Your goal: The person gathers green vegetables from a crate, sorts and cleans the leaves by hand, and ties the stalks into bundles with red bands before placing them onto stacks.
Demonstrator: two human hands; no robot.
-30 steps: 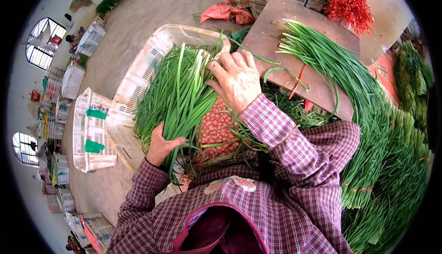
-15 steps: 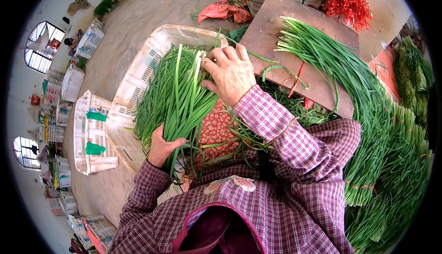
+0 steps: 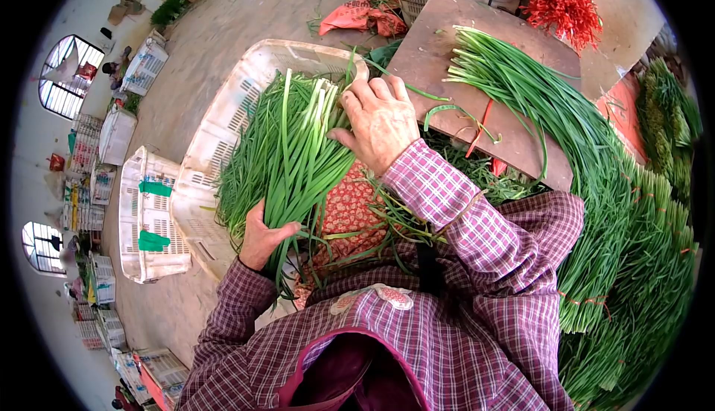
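My left hand (image 3: pixel 266 238) is closed round the lower part of a bunch of long green stalks (image 3: pixel 294 165), thumb pointing right. The pale cut ends of the bunch point up, over a white plastic crate (image 3: pixel 195 191) with more greens in it. My right hand (image 3: pixel 378 122) is beside the pale ends, fingers bent and pressed together; what its fingertips hold is hidden. On a brown board (image 3: pixel 424 57) to the right lies a loose pile of the same stalks (image 3: pixel 514 76), with a red tie (image 3: pixel 482 124) near it. A red patterned cloth (image 3: pixel 350 202) covers my lap.
Tied bundles of greens (image 3: pixel 625 262) are heaped at the right. Red ties (image 3: pixel 564 12) hang in a cluster at the top right. A red bag (image 3: pixel 363 14) lies on the floor. Another crate (image 3: pixel 153 217) stands at the left; a person (image 3: pixel 118 68) is far off.
My right hand moved slightly left, then back right and a little down, away from the pale ends. My left hand has kept its hold on the bunch.
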